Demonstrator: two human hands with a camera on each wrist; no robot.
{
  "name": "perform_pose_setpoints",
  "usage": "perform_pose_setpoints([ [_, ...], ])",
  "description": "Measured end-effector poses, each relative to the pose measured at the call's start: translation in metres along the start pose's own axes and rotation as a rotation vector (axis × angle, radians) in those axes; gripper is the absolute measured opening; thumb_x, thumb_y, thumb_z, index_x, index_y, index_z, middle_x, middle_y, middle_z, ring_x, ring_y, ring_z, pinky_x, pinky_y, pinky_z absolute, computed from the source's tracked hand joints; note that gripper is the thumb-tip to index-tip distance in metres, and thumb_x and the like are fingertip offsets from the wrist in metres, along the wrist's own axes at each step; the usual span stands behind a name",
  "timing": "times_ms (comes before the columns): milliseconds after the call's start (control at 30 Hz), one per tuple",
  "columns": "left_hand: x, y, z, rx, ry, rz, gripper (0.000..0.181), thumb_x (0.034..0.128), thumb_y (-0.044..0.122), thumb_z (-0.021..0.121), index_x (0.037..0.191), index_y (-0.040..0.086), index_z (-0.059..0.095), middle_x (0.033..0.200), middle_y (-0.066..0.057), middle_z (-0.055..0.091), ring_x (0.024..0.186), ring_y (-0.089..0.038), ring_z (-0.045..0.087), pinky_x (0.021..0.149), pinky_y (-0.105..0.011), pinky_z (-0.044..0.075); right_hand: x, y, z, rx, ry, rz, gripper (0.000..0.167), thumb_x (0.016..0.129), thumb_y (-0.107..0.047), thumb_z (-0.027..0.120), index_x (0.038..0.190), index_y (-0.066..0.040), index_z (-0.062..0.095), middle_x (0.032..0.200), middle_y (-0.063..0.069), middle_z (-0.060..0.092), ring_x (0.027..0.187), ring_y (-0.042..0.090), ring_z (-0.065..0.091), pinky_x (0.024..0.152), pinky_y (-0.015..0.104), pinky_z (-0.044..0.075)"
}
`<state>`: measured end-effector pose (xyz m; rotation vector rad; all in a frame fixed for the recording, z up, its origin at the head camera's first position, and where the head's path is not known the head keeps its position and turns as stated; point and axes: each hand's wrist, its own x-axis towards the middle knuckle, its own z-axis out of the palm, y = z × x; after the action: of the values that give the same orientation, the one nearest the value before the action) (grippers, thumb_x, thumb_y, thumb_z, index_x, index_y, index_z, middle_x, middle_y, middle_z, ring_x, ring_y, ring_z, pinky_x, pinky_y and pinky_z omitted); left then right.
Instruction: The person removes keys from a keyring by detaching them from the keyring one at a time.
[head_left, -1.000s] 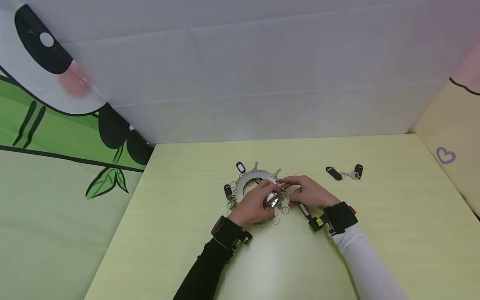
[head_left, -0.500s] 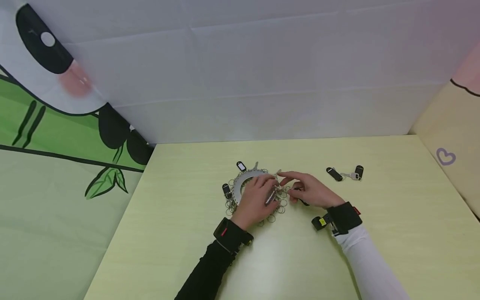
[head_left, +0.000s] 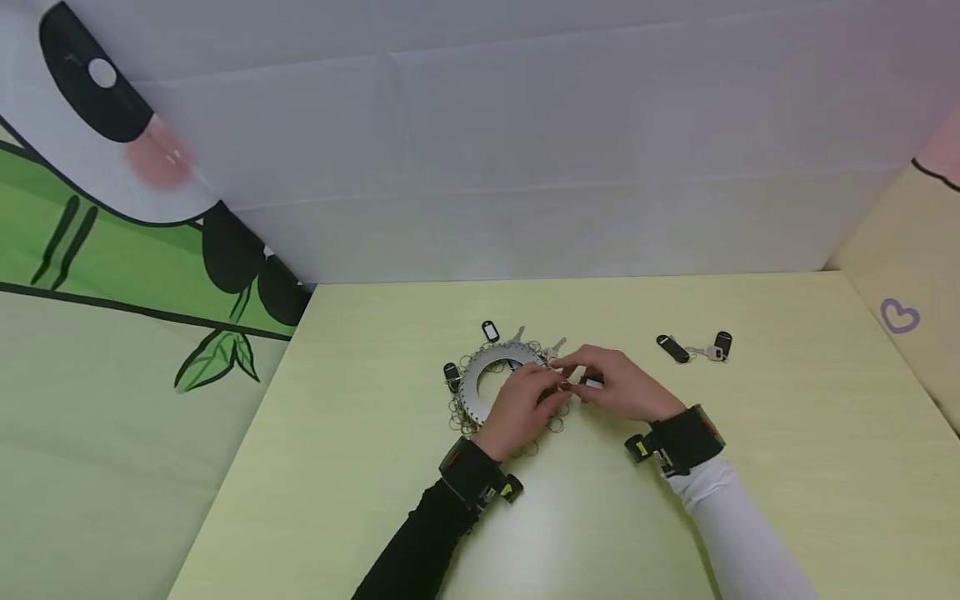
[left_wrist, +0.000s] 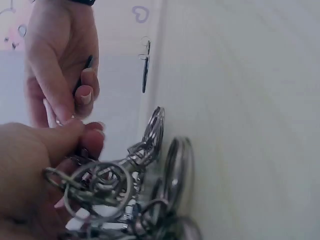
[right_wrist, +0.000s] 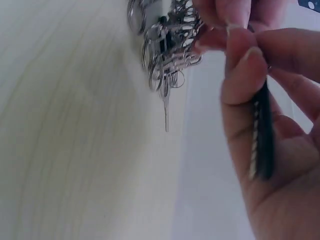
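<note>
A flat grey toothed metal ring (head_left: 471, 392) lies on the table in the head view, with small split rings (left_wrist: 102, 190) and keys around it. My left hand (head_left: 522, 407) reaches over its right side. Its thumb and fingertips pinch a small split ring, mostly hidden by the fingers. Just to the right, my right hand (head_left: 622, 385) holds a black key tag (right_wrist: 264, 132) with a light edge. The fingertips of both hands meet at the tag's upper end. Below the rings in the right wrist view, a key (right_wrist: 166, 115) sticks out.
Two black tags (head_left: 672, 348) (head_left: 723, 344) and a key (head_left: 705, 352) lie at the right rear of the table (head_left: 375, 500). Black tags also sit beside the toothed ring, at its left (head_left: 452, 377) and top (head_left: 490, 331). A pale cloth wall (head_left: 562, 167) stands behind.
My left hand first lay spread over the rings, then drew its fingertips together against my right hand's. The shiny piece under it is now covered. The right hand's tag has turned upward.
</note>
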<state>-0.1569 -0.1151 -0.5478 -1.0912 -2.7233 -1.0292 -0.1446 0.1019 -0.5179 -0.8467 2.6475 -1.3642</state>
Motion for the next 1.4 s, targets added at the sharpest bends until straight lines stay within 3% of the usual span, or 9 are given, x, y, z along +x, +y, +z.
perform_pose_setpoints([
  [100, 0.000, -0.006, -0.002, -0.093, -0.006, -0.016, 0.013, 0.1052, 0.024, 0.064, 0.108, 0.015, 0.072, 0.096, 0.000, 0.068, 0.097, -0.016, 0.059, 0.087, -0.032, 0.048, 0.001, 0.001, 0.001, -0.099, 0.108, -0.022, 0.021, 0.092, -0.007, 0.079, 0.111, -0.016, 0.080, 0.096, -0.005, 0.073, 0.087, 0.010, 0.065, 0.076, 0.034, 0.056],
  [200, 0.000, -0.009, -0.005, -0.156, -0.009, -0.022, 0.013, 0.1042, 0.023, 0.065, 0.112, 0.014, 0.069, 0.095, 0.000, 0.068, 0.095, -0.016, 0.059, 0.087, -0.033, 0.048, 0.002, 0.001, 0.004, -0.172, 0.182, -0.050, 0.011, 0.089, -0.010, 0.082, 0.096, -0.019, 0.084, 0.089, -0.009, 0.073, 0.080, 0.007, 0.066, 0.071, 0.033, 0.057],
  [400, -0.001, -0.008, -0.008, -0.157, 0.006, -0.044, 0.026, 0.0983, 0.022, 0.074, 0.122, 0.013, 0.067, 0.101, -0.001, 0.070, 0.097, -0.015, 0.064, 0.088, -0.032, 0.051, 0.005, -0.002, 0.009, -0.325, 0.263, -0.174, 0.011, 0.086, -0.005, 0.084, 0.093, -0.013, 0.083, 0.093, -0.003, 0.075, 0.083, 0.013, 0.072, 0.073, 0.034, 0.058],
  [533, -0.002, -0.007, -0.009, -0.126, 0.038, -0.041, 0.027, 0.0989, 0.022, 0.074, 0.124, 0.013, 0.066, 0.102, -0.002, 0.072, 0.094, -0.014, 0.067, 0.087, -0.032, 0.054, 0.006, -0.002, 0.015, -0.382, 0.307, -0.206, 0.014, 0.084, 0.001, 0.083, 0.095, -0.008, 0.080, 0.088, 0.002, 0.078, 0.077, 0.013, 0.073, 0.070, 0.032, 0.059],
  [800, -0.004, -0.009, -0.007, -0.135, 0.087, -0.025, 0.019, 0.1032, 0.024, 0.067, 0.119, 0.013, 0.069, 0.095, 0.000, 0.075, 0.085, -0.012, 0.068, 0.078, -0.028, 0.053, 0.007, 0.001, 0.024, -0.330, 0.427, -0.245, 0.015, 0.082, 0.004, 0.082, 0.094, -0.005, 0.080, 0.088, 0.005, 0.079, 0.076, 0.015, 0.075, 0.068, 0.032, 0.061],
  [967, -0.003, -0.009, -0.007, -0.170, 0.132, -0.024, 0.013, 0.1047, 0.021, 0.064, 0.111, 0.012, 0.071, 0.096, 0.000, 0.077, 0.088, -0.011, 0.071, 0.080, -0.026, 0.055, 0.008, -0.001, 0.025, -0.290, 0.421, -0.269, 0.021, 0.080, 0.007, 0.081, 0.097, -0.006, 0.082, 0.085, 0.003, 0.078, 0.072, 0.013, 0.072, 0.064, 0.031, 0.058],
  [1200, -0.002, -0.009, -0.007, -0.193, 0.207, 0.025, 0.008, 0.1002, 0.018, 0.071, 0.107, 0.014, 0.071, 0.092, 0.000, 0.076, 0.083, -0.010, 0.068, 0.074, -0.025, 0.052, 0.009, -0.003, 0.024, -0.285, 0.419, -0.278, 0.021, 0.079, 0.008, 0.081, 0.095, -0.006, 0.083, 0.083, 0.003, 0.078, 0.071, 0.012, 0.072, 0.063, 0.029, 0.059],
  [1400, -0.002, -0.008, -0.007, -0.199, 0.215, 0.032, 0.006, 0.0992, 0.017, 0.072, 0.104, 0.014, 0.072, 0.090, -0.001, 0.075, 0.081, -0.010, 0.067, 0.074, -0.025, 0.052, 0.009, -0.004, 0.024, -0.275, 0.398, -0.234, 0.017, 0.079, 0.006, 0.083, 0.091, -0.006, 0.080, 0.085, 0.004, 0.079, 0.071, 0.013, 0.074, 0.065, 0.029, 0.060],
])
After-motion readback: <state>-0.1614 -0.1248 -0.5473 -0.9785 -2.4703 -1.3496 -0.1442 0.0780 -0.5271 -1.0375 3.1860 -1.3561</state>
